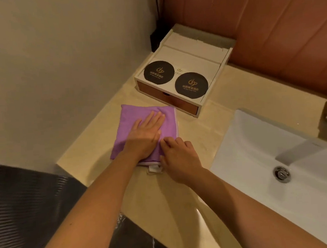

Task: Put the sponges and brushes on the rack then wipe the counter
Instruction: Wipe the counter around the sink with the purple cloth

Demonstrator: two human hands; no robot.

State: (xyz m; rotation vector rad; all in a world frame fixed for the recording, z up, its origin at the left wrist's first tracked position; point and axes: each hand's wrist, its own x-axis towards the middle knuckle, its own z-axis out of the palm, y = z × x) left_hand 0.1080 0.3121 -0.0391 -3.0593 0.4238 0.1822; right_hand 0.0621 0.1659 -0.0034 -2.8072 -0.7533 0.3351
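Lying under the flat, spread left hand, purple cloth; right hand pinches its edge.

head view looks forward and steeply down, close over the counter beside the sink.

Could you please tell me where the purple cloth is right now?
The cloth lies flat on the counter left of the sink, just before the tray, under both hands.

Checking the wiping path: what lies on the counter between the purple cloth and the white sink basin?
Only bare beige stone counter in the head view, between the folded purple cloth and the white sink basin; the right hand rests at the cloth's corner.
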